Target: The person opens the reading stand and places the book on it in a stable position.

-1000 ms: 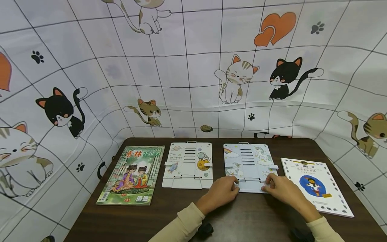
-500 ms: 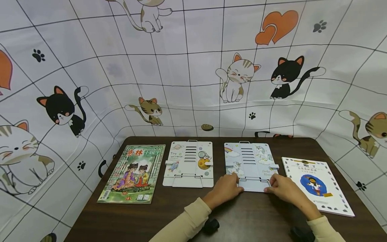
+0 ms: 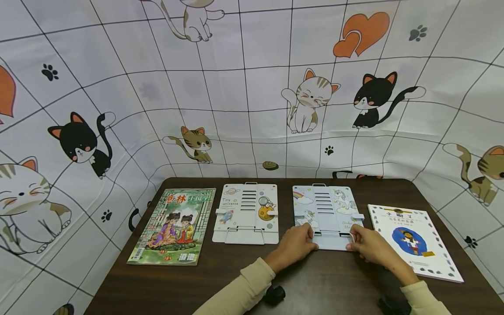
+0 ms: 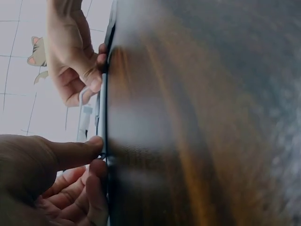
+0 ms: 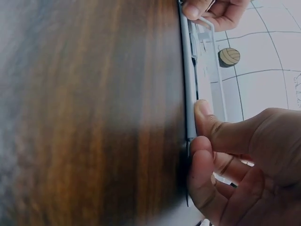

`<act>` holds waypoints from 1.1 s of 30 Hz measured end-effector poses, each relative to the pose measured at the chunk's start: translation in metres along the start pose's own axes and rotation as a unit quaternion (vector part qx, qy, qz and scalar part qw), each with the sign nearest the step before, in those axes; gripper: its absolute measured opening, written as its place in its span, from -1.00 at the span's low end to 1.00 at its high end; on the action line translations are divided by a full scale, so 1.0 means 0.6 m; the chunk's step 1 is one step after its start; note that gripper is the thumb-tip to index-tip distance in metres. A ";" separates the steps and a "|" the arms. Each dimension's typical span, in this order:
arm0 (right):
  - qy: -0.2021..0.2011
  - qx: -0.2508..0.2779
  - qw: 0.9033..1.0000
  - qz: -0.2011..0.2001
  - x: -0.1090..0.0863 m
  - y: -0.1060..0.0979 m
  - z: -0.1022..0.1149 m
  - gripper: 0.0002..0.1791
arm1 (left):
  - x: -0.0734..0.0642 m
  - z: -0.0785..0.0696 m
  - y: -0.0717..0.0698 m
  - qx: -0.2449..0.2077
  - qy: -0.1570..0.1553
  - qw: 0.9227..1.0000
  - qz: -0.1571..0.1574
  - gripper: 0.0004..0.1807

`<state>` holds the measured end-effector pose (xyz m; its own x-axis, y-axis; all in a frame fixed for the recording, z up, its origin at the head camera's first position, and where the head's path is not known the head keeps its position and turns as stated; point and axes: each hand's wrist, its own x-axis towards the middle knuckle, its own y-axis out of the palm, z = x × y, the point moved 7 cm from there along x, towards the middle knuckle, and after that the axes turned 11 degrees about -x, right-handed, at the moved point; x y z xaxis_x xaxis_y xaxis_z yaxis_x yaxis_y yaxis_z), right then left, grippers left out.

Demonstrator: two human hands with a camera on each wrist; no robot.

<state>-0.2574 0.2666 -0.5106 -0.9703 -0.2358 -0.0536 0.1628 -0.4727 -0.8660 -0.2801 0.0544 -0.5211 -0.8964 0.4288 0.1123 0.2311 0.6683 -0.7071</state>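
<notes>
A white book stand (image 3: 328, 210) printed with unicorns and a rainbow lies on the dark table, slotted strip facing up. My left hand (image 3: 296, 243) pinches its front edge near the left corner; in the left wrist view the thumb (image 4: 82, 153) presses on top and a finger curls underneath. Near the front right corner my right hand (image 3: 370, 245) grips the same edge, thumb (image 5: 204, 115) on the upper face. A wire bracket (image 5: 220, 75) stands up from the board between the hands in the right wrist view.
Left of it lies a second white book stand (image 3: 245, 214) with space pictures. A green magazine (image 3: 173, 227) is at the far left, and a white book (image 3: 413, 243) at the right. Behind the table (image 3: 220, 280) hangs a cat-print cloth (image 3: 252, 96).
My left hand has shifted slightly right along the front edge, and my right hand a little right too. The book stand keeps its place on the table.
</notes>
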 end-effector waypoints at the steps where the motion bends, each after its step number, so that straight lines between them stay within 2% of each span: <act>1: -0.002 -0.001 1.000 -0.003 0.000 -0.001 0.000 -0.76 | 0.000 0.001 0.000 -0.007 0.001 1.000 -0.003 -0.69; 7: -0.008 -0.016 1.000 -0.015 -0.001 -0.004 0.001 -0.74 | 0.002 -0.001 -0.003 -0.043 0.019 0.999 -0.016 -0.67; 17: -0.018 -0.050 0.998 -0.021 0.000 -0.001 -0.004 -0.68 | 0.001 -0.013 -0.011 -0.047 0.062 0.997 -0.017 -0.67; 20: -0.017 -0.055 0.998 -0.019 0.000 -0.004 -0.002 -0.68 | 0.002 -0.011 -0.009 -0.048 0.061 0.997 -0.013 -0.67; 24: -0.023 -0.014 1.000 0.012 0.001 -0.013 0.001 -0.69 | 0.008 -0.001 -0.008 -0.063 0.047 0.997 0.003 -0.70; 26: -0.022 0.018 0.999 0.039 0.005 -0.021 -0.002 -0.72 | 0.014 0.003 -0.017 -0.074 0.043 0.996 0.002 -0.76; 28: -0.019 0.040 0.998 0.051 0.014 -0.035 -0.005 -0.77 | 0.023 0.005 -0.033 -0.078 0.042 0.996 -0.016 -0.85; 30: -0.013 0.043 0.998 0.040 0.027 -0.055 -0.011 -0.80 | 0.034 0.004 -0.058 -0.080 0.041 0.995 -0.043 -0.90; 33: 0.001 0.016 1.000 -0.011 0.050 -0.087 -0.021 -0.79 | 0.050 0.006 -0.090 -0.084 0.032 0.993 -0.073 -0.88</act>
<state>-0.2974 0.2950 -0.4733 -0.9742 -0.2229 -0.0364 0.1473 -0.5051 -0.8504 -0.3209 0.0290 -0.4821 -0.9004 0.3536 0.2535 0.1643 0.8159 -0.5544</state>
